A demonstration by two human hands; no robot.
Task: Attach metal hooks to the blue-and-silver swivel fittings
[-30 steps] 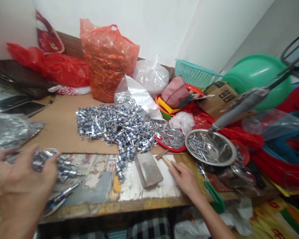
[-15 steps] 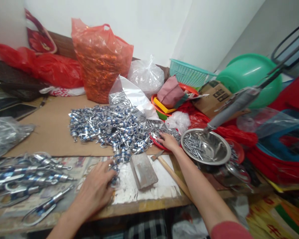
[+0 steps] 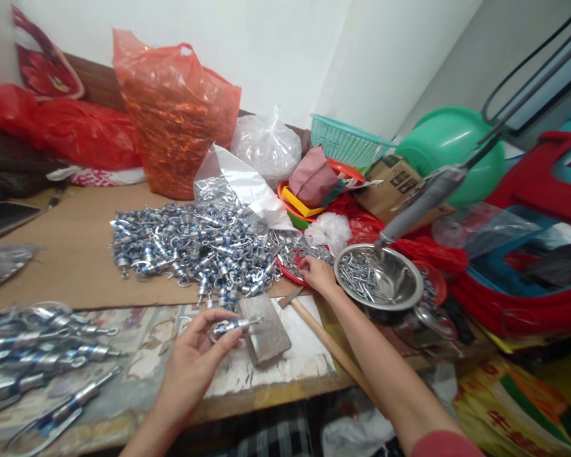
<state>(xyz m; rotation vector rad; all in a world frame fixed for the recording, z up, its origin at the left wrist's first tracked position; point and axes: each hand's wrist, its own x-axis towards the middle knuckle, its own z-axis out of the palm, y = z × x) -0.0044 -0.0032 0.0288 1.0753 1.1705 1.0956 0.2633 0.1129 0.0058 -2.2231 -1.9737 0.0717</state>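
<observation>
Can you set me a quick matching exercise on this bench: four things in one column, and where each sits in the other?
Things:
1. left hand
2. right hand
3. steel bowl
4. hammer

Places:
A. lying on the bench between the two forearms
B. over the red plate of small metal bits
C. right of the red plate, holding screws
D. pinching a blue-and-silver fitting beside the grey block

Pairs: 1-D, 2-B, 3-C, 4-A
</observation>
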